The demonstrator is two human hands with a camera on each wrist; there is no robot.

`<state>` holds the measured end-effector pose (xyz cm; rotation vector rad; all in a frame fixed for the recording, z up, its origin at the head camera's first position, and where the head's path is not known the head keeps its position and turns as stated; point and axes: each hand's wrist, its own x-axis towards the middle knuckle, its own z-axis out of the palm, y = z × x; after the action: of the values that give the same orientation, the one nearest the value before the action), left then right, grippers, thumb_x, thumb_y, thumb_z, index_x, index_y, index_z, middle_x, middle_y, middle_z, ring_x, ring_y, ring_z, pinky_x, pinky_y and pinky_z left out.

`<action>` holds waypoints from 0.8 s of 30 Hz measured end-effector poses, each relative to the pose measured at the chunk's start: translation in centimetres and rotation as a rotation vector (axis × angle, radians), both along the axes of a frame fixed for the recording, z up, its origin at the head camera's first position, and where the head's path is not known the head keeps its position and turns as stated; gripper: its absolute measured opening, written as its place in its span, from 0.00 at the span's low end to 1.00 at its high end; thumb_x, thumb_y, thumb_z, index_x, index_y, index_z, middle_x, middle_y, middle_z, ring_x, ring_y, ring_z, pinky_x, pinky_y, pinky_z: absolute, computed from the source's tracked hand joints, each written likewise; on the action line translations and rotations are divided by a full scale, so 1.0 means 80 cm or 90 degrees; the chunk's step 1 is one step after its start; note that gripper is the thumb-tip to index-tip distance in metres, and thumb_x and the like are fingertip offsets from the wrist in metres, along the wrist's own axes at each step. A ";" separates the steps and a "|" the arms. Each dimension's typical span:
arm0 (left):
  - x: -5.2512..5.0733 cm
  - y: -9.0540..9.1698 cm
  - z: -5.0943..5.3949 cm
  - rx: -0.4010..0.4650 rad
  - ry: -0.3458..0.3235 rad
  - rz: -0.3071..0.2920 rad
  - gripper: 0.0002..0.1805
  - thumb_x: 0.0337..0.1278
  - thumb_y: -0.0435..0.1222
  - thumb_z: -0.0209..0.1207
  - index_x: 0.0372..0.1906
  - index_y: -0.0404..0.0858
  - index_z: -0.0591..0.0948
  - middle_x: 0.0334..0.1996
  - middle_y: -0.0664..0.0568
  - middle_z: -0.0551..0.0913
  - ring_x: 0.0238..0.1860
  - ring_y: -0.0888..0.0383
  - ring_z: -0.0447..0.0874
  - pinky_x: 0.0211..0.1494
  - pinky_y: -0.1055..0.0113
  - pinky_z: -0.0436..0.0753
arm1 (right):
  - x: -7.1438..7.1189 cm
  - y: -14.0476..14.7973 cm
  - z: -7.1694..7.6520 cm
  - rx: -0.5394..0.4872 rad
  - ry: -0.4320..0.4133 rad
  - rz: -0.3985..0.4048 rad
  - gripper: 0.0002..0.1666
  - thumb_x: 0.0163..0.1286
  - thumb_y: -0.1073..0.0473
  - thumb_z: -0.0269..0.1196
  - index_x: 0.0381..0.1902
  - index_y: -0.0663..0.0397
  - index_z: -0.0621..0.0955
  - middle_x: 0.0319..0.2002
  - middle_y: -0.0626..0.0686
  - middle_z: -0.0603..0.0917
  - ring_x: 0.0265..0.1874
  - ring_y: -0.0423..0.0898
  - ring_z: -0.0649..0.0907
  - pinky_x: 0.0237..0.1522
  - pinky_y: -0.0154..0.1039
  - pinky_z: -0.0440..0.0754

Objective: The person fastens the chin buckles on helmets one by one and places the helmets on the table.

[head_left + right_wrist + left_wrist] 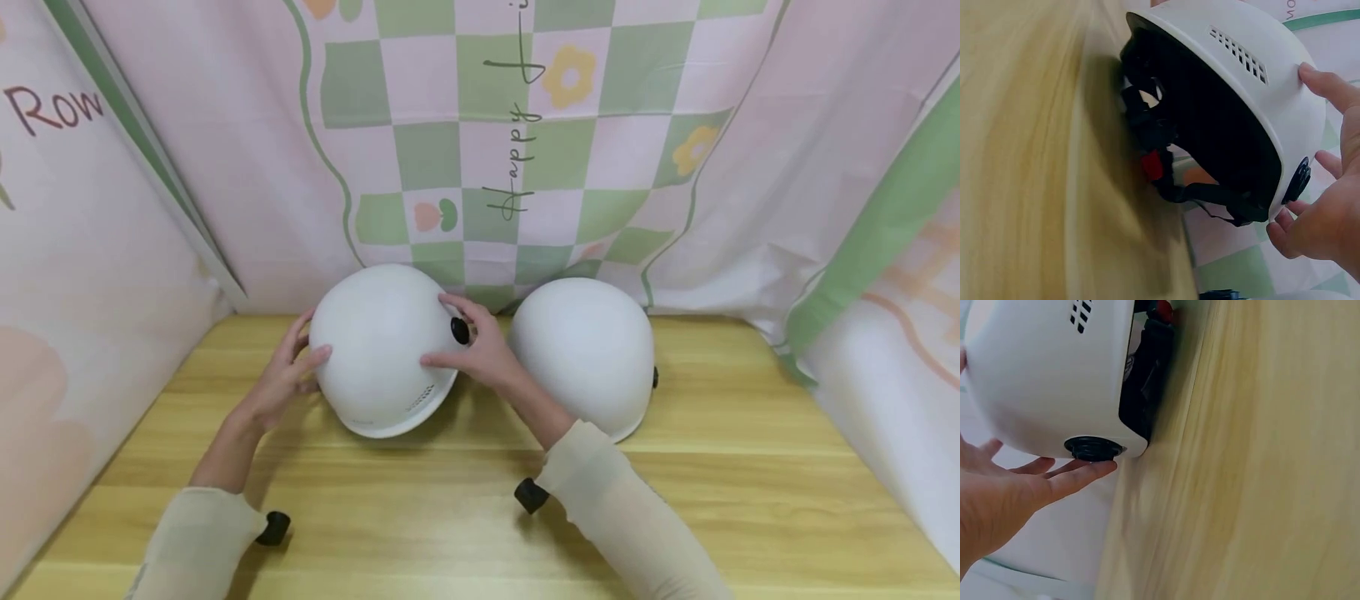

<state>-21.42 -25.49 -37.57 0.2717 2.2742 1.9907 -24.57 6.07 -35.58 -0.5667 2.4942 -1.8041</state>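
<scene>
A white helmet [375, 342] leans at an angle near the back of the table, between both hands. My left hand [281, 379] holds its left side, thumb on the shell, and the fingers lie by a round black knob [1092, 448]. On the other side, my right hand [486, 346] grips the shell around another black knob [460, 331], thumb in front. In the right wrist view the rim is tilted up from the table, showing the dark inside, a black chin strap [1175, 192] and a red buckle [1151, 165]. Part of the left fingers is hidden behind the shell in the head view.
A second white helmet [581, 358] sits just right of the held one, close to the right forearm. Both stand on a wood-grain table [420, 517]. A patterned curtain [495, 158] hangs behind, with more cloth at both sides.
</scene>
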 end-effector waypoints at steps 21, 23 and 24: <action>0.011 -0.004 -0.024 0.137 -0.047 -0.109 0.42 0.80 0.54 0.37 0.83 0.46 0.31 0.80 0.36 0.44 0.71 0.40 0.65 0.72 0.30 0.60 | 0.007 0.013 0.043 -0.026 0.152 0.055 0.42 0.58 0.62 0.77 0.71 0.52 0.77 0.75 0.54 0.71 0.74 0.52 0.69 0.72 0.59 0.66; 0.013 -0.007 -0.025 0.133 -0.041 -0.136 0.39 0.81 0.53 0.34 0.83 0.45 0.33 0.76 0.41 0.52 0.65 0.50 0.71 0.69 0.37 0.69 | 0.007 0.012 0.046 -0.018 0.159 0.062 0.42 0.58 0.60 0.76 0.71 0.50 0.77 0.77 0.53 0.68 0.77 0.50 0.64 0.73 0.61 0.64; 0.013 -0.008 -0.025 0.134 -0.040 -0.145 0.37 0.82 0.53 0.33 0.82 0.45 0.34 0.74 0.46 0.57 0.63 0.54 0.73 0.67 0.42 0.72 | 0.007 0.011 0.048 -0.013 0.162 0.065 0.42 0.59 0.59 0.76 0.72 0.49 0.77 0.78 0.53 0.67 0.77 0.50 0.64 0.74 0.61 0.63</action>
<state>-20.36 -26.11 -39.53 0.4569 1.9011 2.0847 -23.99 6.95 -31.73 -0.9628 2.5446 -1.8266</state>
